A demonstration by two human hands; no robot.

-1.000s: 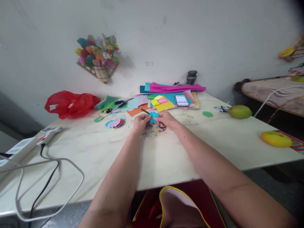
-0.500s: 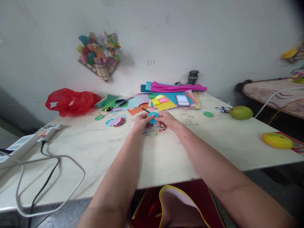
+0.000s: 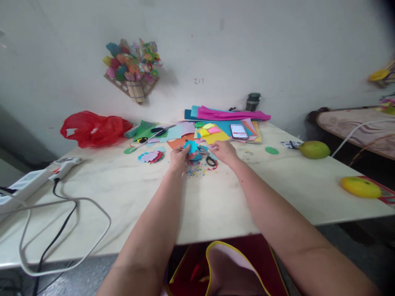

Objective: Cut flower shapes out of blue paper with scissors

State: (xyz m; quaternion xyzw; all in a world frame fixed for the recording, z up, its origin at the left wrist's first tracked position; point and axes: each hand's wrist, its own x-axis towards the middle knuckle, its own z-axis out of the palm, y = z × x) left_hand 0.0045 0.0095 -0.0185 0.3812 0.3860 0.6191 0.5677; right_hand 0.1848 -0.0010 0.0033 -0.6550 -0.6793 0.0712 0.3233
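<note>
In the head view, the blue scalloped paper [image 3: 191,147] is being gripped between the fingers of the left hand [image 3: 179,158], at the centre of the frame. The right hand [image 3: 226,152] is being held just to the right, with its fingers drawn together; whether anything is being pinched there cannot be told. Near it, the scissors [image 3: 211,161] are being seen beside small paper scraps [image 3: 197,172]. A pile of scalloped papers [image 3: 151,157] is being shown left of centre, and a green disc [image 3: 272,150] right of centre.
</note>
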